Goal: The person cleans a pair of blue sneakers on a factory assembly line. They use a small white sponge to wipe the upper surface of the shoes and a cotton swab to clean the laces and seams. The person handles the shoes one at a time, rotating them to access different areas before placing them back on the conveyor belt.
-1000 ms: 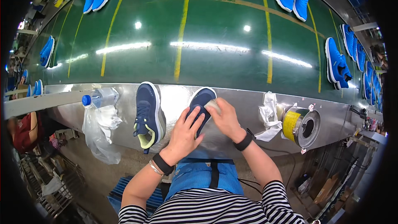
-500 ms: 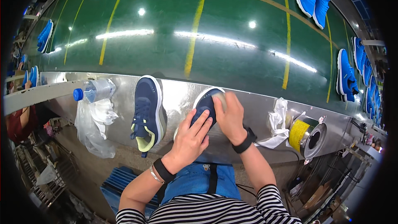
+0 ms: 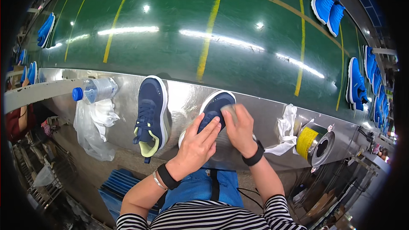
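A navy sneaker [image 3: 222, 100] with a white sole lies on the metal ledge in front of me, its toe pointing away. My left hand [image 3: 197, 145] presses it down, fingers laid across the laces and tongue. At the right side of its forefoot, my right hand [image 3: 241, 130] is closed with thumb and fingers around a small pale block [image 3: 230, 111], partly blurred and covered by the fingers. To the left stands a matching navy sneaker [image 3: 152, 102] with a lime-green lining, toe away, touched by neither hand. Both hands hide the heel of the held sneaker.
Beyond the ledge runs a green conveyor belt [image 3: 170, 55] with yellow lines, carrying bright blue sneakers [image 3: 357, 83]. A clear bottle [image 3: 100, 90] and plastic bag [image 3: 91, 134] sit left. A white cloth [image 3: 285, 130] and a metal can with yellow label [image 3: 307, 141] sit right.
My right hand with the pale block has shifted slightly down and right along the sneaker's forefoot. The left hand stays on the sneaker. The belt's lines and blue sneakers appear a little farther right.
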Demonstrator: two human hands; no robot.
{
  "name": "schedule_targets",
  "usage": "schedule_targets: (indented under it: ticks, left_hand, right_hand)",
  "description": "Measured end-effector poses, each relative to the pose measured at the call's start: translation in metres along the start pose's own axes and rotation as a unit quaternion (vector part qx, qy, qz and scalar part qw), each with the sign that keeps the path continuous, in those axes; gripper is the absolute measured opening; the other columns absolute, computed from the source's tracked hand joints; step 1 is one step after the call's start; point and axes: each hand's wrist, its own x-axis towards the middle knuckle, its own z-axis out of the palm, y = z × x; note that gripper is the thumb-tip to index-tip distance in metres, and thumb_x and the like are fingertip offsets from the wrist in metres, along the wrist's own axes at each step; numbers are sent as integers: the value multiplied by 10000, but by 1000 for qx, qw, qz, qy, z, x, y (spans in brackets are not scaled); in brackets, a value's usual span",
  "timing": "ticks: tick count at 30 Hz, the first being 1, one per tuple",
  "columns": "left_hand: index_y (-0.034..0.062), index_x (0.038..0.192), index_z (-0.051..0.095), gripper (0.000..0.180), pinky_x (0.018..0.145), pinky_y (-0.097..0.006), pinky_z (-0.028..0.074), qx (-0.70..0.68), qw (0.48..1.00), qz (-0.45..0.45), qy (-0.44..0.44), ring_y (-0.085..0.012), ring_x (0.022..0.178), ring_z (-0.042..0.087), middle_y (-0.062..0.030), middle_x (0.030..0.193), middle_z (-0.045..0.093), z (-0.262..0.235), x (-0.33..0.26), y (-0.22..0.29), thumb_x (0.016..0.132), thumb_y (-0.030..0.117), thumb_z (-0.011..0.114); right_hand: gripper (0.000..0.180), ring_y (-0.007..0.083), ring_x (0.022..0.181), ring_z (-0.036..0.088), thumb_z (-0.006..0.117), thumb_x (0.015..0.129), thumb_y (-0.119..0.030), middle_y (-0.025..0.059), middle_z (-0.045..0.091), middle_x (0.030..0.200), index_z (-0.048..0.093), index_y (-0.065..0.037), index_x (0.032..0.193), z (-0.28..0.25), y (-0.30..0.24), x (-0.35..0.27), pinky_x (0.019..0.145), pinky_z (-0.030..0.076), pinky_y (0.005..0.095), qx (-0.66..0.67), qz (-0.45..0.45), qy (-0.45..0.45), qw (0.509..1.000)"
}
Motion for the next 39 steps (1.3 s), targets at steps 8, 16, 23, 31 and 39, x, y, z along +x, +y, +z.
schedule_targets:
  ticks: [8, 16, 23, 31, 39]
  left_hand:
    - [5, 1199, 620, 524, 1011, -459, 423, -8, 1000, -10, 3, -401, 1236, 459, -96, 1317, 547, 2, -5, -5, 684, 49, 708]
    - [9, 1172, 632, 495, 1057, -445, 406, -4, 1000, -12, 4, -354, 1217, 491, -92, 1269, 581, 1, -1, -3, 684, 46, 709]
    - [10, 1167, 634, 491, 1056, -444, 407, -6, 1000, -11, 7, -349, 1195, 502, -85, 1262, 582, 0, -2, -2, 683, 48, 709]
    - [0, 1158, 633, 483, 1055, -453, 405, -12, 1000, -15, 15, -364, 1186, 504, -100, 1263, 577, 1, -2, -2, 682, 38, 705]
    - [-18, 1181, 607, 509, 1067, -476, 383, -13, 999, -30, 17, -369, 1202, 488, -128, 1270, 561, 3, -2, 4, 684, 28, 707]
  right_hand:
    - [88, 360, 720, 583, 645, 851, -68, 164, 580, 800, 588, -11, 886, -14, -2, -2, 624, 463, 397, 4, 9, -95, 995]
    - [86, 345, 717, 608, 626, 856, -116, 141, 610, 805, 584, -41, 853, 3, 5, 65, 626, 486, 417, -166, -90, -23, 982]
    - [169, 376, 701, 586, 674, 835, -149, 165, 574, 766, 547, -42, 806, -18, 6, 42, 628, 473, 439, -151, -122, -112, 975]
    - [157, 339, 710, 589, 683, 833, -154, 147, 597, 777, 586, -31, 834, -21, 21, 35, 630, 468, 415, -122, -160, -50, 978]
    - [159, 360, 679, 563, 647, 865, -103, 150, 558, 742, 528, -25, 793, -11, 19, 2, 616, 444, 424, -92, -100, -15, 991]
